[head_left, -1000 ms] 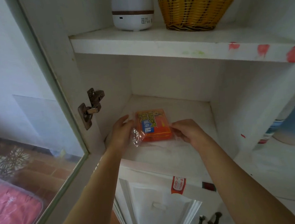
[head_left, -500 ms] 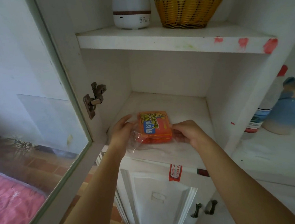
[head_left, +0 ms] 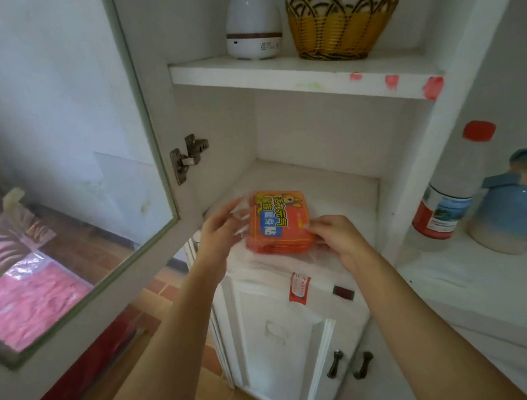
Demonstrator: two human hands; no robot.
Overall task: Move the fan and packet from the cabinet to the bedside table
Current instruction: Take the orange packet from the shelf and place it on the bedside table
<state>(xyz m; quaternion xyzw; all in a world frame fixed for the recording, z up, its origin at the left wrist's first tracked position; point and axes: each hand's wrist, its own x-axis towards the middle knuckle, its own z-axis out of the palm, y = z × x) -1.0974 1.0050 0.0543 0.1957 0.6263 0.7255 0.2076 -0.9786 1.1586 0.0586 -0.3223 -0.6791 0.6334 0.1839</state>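
The packet (head_left: 278, 222) sits at the near edge of the lower cabinet shelf (head_left: 343, 187). The right hand (head_left: 334, 237) pinches its near right corner, and the left hand (head_left: 222, 231), blurred, has its fingers spread straight at the clear wrapper. The task looks barely begun: the packet has not left the cabinet, and neither fan nor bedside table is in sight.

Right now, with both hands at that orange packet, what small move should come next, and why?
Probably lift the packet and draw it out of the cabinet. The right hand pinches its right corner, the left hand, blurred, is at its clear wrap, and it lies at the front of the shelf.
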